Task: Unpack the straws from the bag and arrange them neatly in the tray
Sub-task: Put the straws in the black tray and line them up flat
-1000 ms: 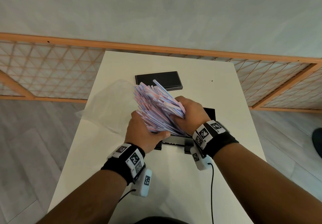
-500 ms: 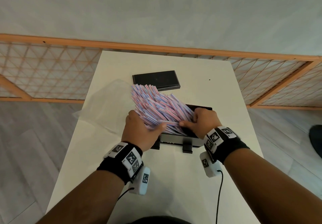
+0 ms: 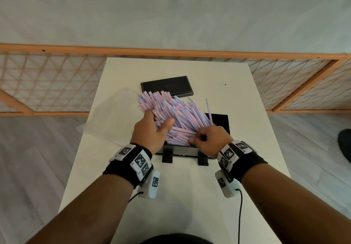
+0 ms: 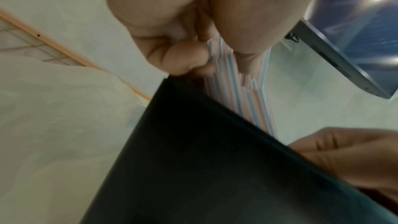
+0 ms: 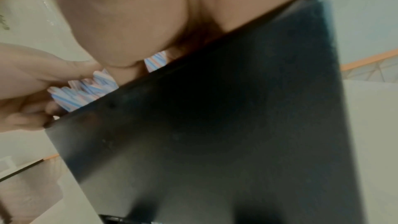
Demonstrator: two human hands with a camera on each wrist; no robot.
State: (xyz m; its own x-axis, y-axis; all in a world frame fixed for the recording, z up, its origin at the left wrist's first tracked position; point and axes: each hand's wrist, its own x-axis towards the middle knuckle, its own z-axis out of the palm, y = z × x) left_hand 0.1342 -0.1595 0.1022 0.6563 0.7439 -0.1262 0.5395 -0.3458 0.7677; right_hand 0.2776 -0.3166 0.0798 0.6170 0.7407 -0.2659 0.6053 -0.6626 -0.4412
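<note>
Straws (image 3: pixel 176 114): I see a thick fanned bundle of thin tubes striped pink, blue and white, lying slanted with the near ends down in the tray and the far ends jutting up and left past its rim; one straw stands apart at the right edge of the bundle.
Tray (image 3: pixel 221 122): a black rectangular box with hard, smooth, straight walls, near the middle of the tabletop; two black feet or clips stick out of its near wall. Its right part shows bare dark floor.
Left hand (image 3: pixel 152 131): my left hand lies on the bundle's left flank, thumb across the top and fingers curled round the straws; the left wrist view shows straws clamped between thumb and fingers just above the tray's edge.
Right hand (image 3: pixel 210 139): at the near right corner of the tray, fingers bent and pinching the near ends of the straws.
Bag (image 3: pixel 112 114): thin, clear, crumpled plastic, lying flat on the tabletop left of the tray and hanging over the left edge.
Lid (image 3: pixel 167 86): a flat black glossy slab beyond the straws, apart from the tray.
Tabletop (image 3: pixel 190 196): white, matte, with straight edges; bare surface lies near me and along the right side.
Surroundings: an orange-framed lattice screen behind the table, grey plank floor on both sides.
</note>
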